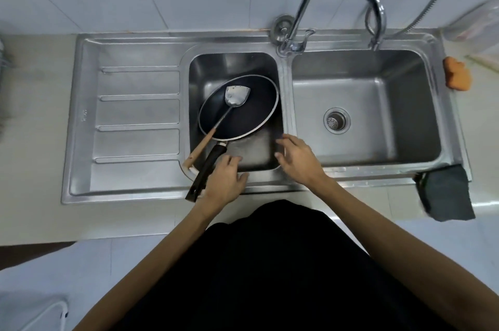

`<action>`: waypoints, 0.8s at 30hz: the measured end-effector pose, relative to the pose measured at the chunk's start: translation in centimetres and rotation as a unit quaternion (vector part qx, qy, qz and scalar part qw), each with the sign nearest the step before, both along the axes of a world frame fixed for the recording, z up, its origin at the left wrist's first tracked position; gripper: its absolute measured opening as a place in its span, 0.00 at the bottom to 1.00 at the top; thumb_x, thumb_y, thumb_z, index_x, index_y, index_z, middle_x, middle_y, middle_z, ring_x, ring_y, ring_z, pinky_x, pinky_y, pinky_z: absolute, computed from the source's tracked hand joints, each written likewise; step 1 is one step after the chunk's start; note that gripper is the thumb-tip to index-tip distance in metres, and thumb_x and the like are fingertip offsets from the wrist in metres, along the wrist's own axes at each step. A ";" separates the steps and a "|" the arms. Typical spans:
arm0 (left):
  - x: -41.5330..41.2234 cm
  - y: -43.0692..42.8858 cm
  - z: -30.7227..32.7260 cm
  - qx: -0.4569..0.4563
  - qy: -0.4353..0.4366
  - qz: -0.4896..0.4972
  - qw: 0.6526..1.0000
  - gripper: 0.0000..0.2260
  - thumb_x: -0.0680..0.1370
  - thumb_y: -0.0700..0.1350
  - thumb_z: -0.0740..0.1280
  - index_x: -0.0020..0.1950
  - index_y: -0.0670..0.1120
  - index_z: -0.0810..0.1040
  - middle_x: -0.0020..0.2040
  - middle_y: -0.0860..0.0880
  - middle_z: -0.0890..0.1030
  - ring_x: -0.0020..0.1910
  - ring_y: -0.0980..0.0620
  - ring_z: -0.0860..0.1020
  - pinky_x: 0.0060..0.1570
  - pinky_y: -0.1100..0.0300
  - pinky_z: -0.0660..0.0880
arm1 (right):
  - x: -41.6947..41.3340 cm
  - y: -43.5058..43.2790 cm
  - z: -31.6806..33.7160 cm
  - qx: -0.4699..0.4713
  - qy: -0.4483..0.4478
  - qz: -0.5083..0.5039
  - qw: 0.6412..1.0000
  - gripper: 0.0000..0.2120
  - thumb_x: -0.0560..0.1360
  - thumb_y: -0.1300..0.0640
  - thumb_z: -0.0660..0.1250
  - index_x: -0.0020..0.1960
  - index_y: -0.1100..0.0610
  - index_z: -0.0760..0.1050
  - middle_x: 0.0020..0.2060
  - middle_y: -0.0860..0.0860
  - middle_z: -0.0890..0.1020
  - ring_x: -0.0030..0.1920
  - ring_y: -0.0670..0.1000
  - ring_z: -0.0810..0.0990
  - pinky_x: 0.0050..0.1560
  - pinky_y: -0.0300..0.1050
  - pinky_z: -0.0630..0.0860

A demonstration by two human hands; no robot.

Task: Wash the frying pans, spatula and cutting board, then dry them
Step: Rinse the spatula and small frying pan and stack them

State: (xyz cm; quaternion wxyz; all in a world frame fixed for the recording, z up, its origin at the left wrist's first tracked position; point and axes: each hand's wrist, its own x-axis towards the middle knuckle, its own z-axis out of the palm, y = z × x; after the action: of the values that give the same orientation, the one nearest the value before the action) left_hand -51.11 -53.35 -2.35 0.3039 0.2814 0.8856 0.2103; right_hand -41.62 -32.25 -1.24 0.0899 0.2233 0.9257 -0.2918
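Steel sink (pixel 81 114), small basin: pan (pixel 251 117) holding spatula (pixel 237 94). Handle (pixel 209 164) points near-left, just beside left hand (pixel 225 182), fingers loose, gripping nothing. Right hand (pixel 299 159) open, farther off.

We find no writing here that we can read. The one mark we see is a small stamped imprint (pixel 84 116) on the left border of the steel drainboard (pixel 137 111), beside its raised ribs. It looks like a short row of characters, perhaps a maker's stamp, but it is too small and blurred for us to make out a single letter or number. On everything else in view we see no label, brand, number or sign.
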 end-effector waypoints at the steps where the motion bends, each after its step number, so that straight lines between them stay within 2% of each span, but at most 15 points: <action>1: 1.0 -0.1 -0.1 -0.002 -0.006 -0.007 1.000 0.21 0.79 0.48 0.69 0.69 0.41 0.74 0.64 0.41 0.74 0.65 0.39 0.73 0.60 0.44 0.74 | 1.7 0.2 -0.1 0.005 -0.009 -0.018 1.000 0.18 0.76 0.58 0.69 0.64 0.62 0.78 0.66 0.61 0.77 0.64 0.64 0.77 0.65 0.59 0.75; 5: 4.0 -0.3 -0.2 -0.014 -0.017 -0.034 0.999 0.22 0.79 0.51 0.68 0.70 0.42 0.73 0.64 0.41 0.75 0.65 0.38 0.72 0.64 0.45 0.71 | 7.9 -0.2 -1.0 0.037 -0.043 -0.057 0.997 0.12 0.75 0.56 0.70 0.56 0.60 0.79 0.56 0.61 0.81 0.53 0.66 0.81 0.51 0.60 0.80; 7: 5.0 -0.1 0.0 -0.040 -0.010 -0.051 0.998 0.22 0.79 0.52 0.67 0.71 0.43 0.73 0.65 0.42 0.76 0.65 0.39 0.72 0.65 0.46 0.70 | 10.3 -0.7 -1.4 0.043 -0.044 -0.040 0.997 0.11 0.74 0.54 0.70 0.53 0.59 0.79 0.52 0.59 0.81 0.50 0.65 0.81 0.47 0.58 0.81; 9: 5.5 0.2 0.3 -0.065 -0.004 -0.068 0.996 0.23 0.79 0.52 0.67 0.71 0.45 0.72 0.65 0.43 0.77 0.65 0.40 0.72 0.65 0.48 0.69 | 11.6 -0.8 -1.1 0.045 -0.029 -0.005 0.999 0.12 0.75 0.52 0.65 0.51 0.60 0.79 0.49 0.59 0.80 0.48 0.64 0.80 0.46 0.57 0.80; 11: 5.9 0.6 0.7 -0.058 -0.012 -0.057 0.997 0.23 0.79 0.53 0.68 0.71 0.45 0.73 0.65 0.44 0.77 0.66 0.41 0.72 0.66 0.47 0.69 | 12.2 -0.5 -0.4 0.035 -0.017 0.004 0.999 0.16 0.76 0.51 0.63 0.54 0.62 0.79 0.51 0.61 0.80 0.50 0.65 0.80 0.50 0.56 0.80; 14: 6.4 2.3 1.7 -0.024 -0.034 -0.036 0.999 0.23 0.79 0.52 0.69 0.72 0.45 0.72 0.65 0.45 0.77 0.67 0.42 0.71 0.66 0.46 0.71 | 12.8 0.3 0.9 0.005 -0.001 -0.057 0.998 0.19 0.78 0.52 0.68 0.64 0.63 0.77 0.60 0.66 0.79 0.59 0.66 0.79 0.61 0.56 0.76; 16: 7.1 4.2 2.9 -0.003 -0.035 -0.035 0.999 0.23 0.79 0.53 0.69 0.71 0.46 0.71 0.64 0.46 0.77 0.66 0.44 0.73 0.64 0.46 0.73 | 13.6 1.3 2.0 -0.026 0.009 -0.096 0.995 0.23 0.80 0.50 0.67 0.70 0.62 0.73 0.66 0.66 0.76 0.66 0.65 0.75 0.65 0.57 0.75; 18: 8.4 6.5 4.4 0.027 -0.043 -0.018 0.999 0.24 0.79 0.53 0.69 0.73 0.47 0.70 0.63 0.48 0.77 0.63 0.46 0.75 0.62 0.46 0.75 | 14.9 2.5 3.1 -0.041 0.034 -0.125 0.991 0.24 0.81 0.49 0.65 0.72 0.61 0.72 0.70 0.65 0.73 0.70 0.64 0.72 0.66 0.59 0.75; 21: 11.6 10.5 6.5 0.077 -0.045 -0.004 0.996 0.24 0.80 0.52 0.68 0.73 0.46 0.70 0.60 0.49 0.78 0.59 0.48 0.77 0.60 0.48 0.76 | 18.3 5.1 4.6 -0.040 0.074 -0.164 0.983 0.24 0.82 0.48 0.64 0.74 0.60 0.70 0.72 0.62 0.72 0.74 0.60 0.68 0.72 0.55 0.69; 24: 16.3 15.1 8.2 0.116 -0.038 -0.020 0.992 0.23 0.80 0.52 0.69 0.72 0.47 0.71 0.58 0.51 0.79 0.56 0.50 0.77 0.59 0.52 0.76 | 23.6 8.1 5.9 -0.042 0.092 -0.207 0.973 0.25 0.82 0.47 0.63 0.75 0.59 0.69 0.73 0.60 0.71 0.75 0.58 0.67 0.74 0.54 0.65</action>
State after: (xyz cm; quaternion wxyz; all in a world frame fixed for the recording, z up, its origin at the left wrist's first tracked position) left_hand -34.77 -38.23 5.90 0.3072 0.3239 0.8372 0.3159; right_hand -18.01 -24.14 4.69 -0.0482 0.3780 0.8507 -0.3621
